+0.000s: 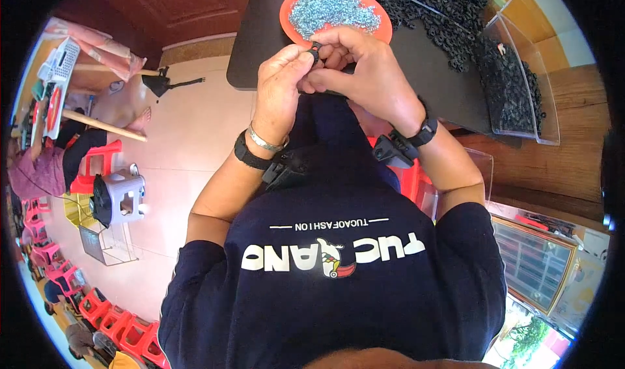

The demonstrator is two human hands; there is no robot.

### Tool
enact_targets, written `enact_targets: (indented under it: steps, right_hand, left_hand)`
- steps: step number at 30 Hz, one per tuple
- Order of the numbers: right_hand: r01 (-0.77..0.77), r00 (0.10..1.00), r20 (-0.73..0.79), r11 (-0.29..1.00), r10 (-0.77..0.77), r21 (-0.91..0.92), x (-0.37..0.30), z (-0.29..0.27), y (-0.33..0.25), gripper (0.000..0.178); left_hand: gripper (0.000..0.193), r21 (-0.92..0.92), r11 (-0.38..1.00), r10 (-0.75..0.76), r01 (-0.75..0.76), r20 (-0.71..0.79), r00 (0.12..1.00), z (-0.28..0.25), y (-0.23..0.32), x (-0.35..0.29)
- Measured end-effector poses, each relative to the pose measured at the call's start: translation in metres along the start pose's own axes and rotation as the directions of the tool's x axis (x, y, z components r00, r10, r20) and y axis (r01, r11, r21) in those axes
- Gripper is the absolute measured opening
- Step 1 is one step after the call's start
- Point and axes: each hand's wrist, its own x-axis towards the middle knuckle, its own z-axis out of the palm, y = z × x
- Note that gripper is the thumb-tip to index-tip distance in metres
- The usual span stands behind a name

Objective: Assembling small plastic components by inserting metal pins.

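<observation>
Both of my hands meet just in front of a red-orange plate [385, 27] heaped with small silvery screws [332, 11]. My left hand [277, 86] pinches a small black plastic part [314, 51] between thumb and fingers. Curled against the same part, my right hand [371, 66] has its fingers closed, with the index fingertip at the part's upper end. Whatever lies between the right fingers is hidden or too small to name. Many similar black parts [449, 37] are piled on the dark table [436, 86] to the right of the plate.
A clear plastic bin [547, 112] of black pieces stands at the table's right. Another clear container [423, 1] lies tipped at the back. Left, on the pale floor [189, 128], are a grey-white stool [124, 196], red stools [117, 323], a wire crate [107, 242] and a seated person [39, 174].
</observation>
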Motion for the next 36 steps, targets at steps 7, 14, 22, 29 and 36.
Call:
enact_targets:
  steps: [7,14,22,29,36]
  right_hand:
    - [0.139,0.967,-0.153,0.923,-0.205,-0.359,-0.003,0.011,0.014,0.032]
    - [0.205,0.93,-0.182,0.862,-0.319,-0.465,-0.009,0.018,0.022,0.031]
    - [0.148,0.96,-0.201,0.965,-0.193,-0.218,-0.008,0.025,0.025,0.037]
    - [0.107,0.972,-0.172,0.956,-0.158,-0.273,-0.005,0.018,0.027,0.033]
    - [0.298,0.887,-0.095,0.717,-0.452,-0.629,-0.002,0.016,0.026,0.02]
  left_hand:
    - [0.022,-0.094,0.995,-0.024,0.02,-0.04,0.999,0.008,-0.01,0.0]
    - [0.02,-0.057,0.998,-0.014,0.011,-0.054,0.998,0.007,-0.022,-0.003]
    - [0.019,-0.127,0.991,0.031,-0.045,-0.108,0.994,0.002,-0.025,-0.006]
    - [0.02,-0.164,0.986,0.007,-0.023,-0.095,0.995,0.005,-0.022,-0.003]
    - [0.02,-0.123,0.991,0.046,-0.059,-0.11,0.993,0.003,-0.032,-0.002]
